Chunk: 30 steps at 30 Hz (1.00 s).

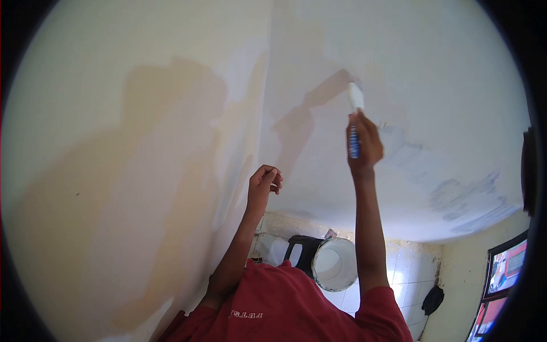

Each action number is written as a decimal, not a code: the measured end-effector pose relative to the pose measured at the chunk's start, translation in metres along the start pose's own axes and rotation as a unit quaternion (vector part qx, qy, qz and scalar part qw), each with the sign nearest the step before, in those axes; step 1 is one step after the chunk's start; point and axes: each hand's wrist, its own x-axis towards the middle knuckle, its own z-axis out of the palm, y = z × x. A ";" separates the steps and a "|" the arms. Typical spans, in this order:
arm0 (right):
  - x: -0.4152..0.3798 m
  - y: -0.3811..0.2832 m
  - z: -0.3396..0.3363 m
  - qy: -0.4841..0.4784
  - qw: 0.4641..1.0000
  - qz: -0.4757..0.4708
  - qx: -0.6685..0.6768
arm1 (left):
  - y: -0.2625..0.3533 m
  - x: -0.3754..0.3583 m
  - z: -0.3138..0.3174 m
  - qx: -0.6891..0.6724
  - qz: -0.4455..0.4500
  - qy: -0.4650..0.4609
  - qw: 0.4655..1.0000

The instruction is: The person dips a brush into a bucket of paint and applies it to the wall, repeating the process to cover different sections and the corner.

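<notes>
My right hand (364, 142) is closed round the blue handle of a paintbrush (356, 98), raised in front of the wall (319, 148). The brush's pale head points up at the wall surface, where wet-looking and grey patches show. My left hand (265, 181) is held up near the corner between the two walls, its fingers loosely curled, and I see nothing in it. Below, between my arms, a white bucket (335, 264) with pale paint inside stands on or against a black stool (303, 251).
The left wall (68, 188) carries my shadow and meets the other wall at a corner. White floor tiles (401, 271) show below. A dark object (433, 300) lies at the lower right, near a dark-framed window (504, 273).
</notes>
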 end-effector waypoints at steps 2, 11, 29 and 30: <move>-0.038 0.011 0.015 -0.092 0.996 -0.001 0.007 | 0.003 -0.001 0.001 0.002 0.001 -0.004 1.000; -0.081 -0.022 0.016 -0.276 0.959 0.005 0.069 | 0.008 -0.001 0.000 0.000 0.006 -0.016 1.000; 0.027 -0.045 0.102 -0.194 0.944 -0.266 -0.016 | 0.017 -0.004 -0.003 0.011 0.013 -0.016 1.000; 0.010 -0.043 0.103 -0.189 0.948 -0.255 -0.023 | 0.015 -0.003 -0.001 0.005 0.015 -0.014 1.000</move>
